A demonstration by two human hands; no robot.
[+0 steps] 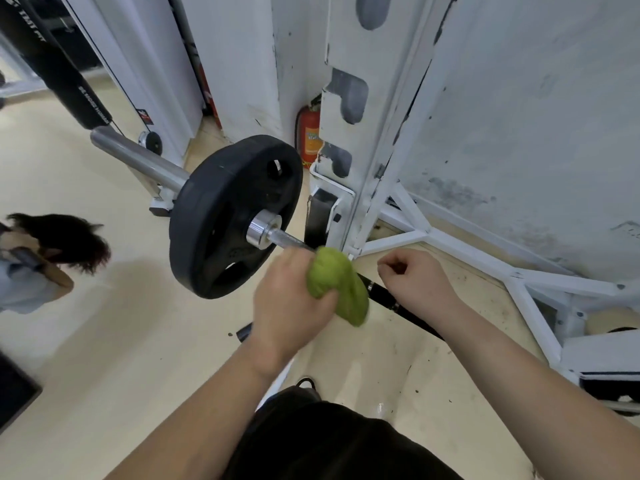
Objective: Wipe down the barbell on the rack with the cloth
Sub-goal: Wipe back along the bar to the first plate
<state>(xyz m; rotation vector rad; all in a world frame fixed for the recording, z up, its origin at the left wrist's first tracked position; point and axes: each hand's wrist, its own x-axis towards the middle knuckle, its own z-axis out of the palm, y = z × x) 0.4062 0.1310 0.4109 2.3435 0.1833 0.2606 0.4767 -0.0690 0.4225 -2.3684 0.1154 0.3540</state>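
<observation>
Cloth (337, 289) sits bunched in the left grip (291, 299), fingers curled tight round it, pressed on the barbell (289, 239) just beside the plate (221, 209). The bar's long axis runs down-right from there, passing under the right grip (419, 282), which is curled on nothing.

The left hand (291, 299) grips the cloth (337, 289), knuckles up; the right hand (415, 278), just beside it, is curled, holding nothing.

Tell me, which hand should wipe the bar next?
The left hand: it already grips the green cloth against the bar. The right hand is curled nearby and holds no cloth.
</observation>
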